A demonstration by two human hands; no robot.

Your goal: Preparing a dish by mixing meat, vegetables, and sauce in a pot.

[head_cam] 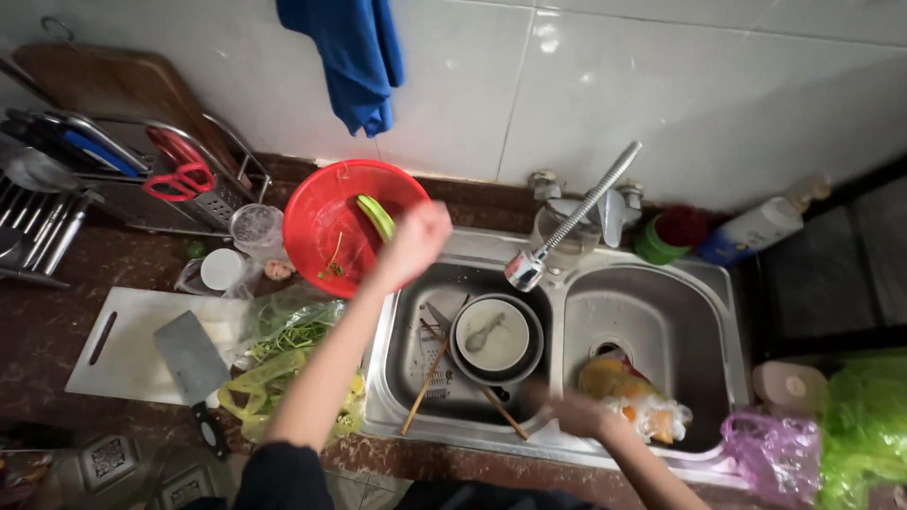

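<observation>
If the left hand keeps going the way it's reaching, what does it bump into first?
Probably the red bowl. The left hand reaches toward it and already seems to touch the green vegetable at its rim, though depth is hard to judge.

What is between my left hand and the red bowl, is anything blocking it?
Nothing visible blocks it. The left hand is already over the rim of the red bowl, right beside the green vegetable piece inside. The faucet spout hangs off to the right, over the sink.

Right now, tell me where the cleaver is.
The cleaver lies on the white cutting board, left of the sink, beside the bagged greens.
</observation>
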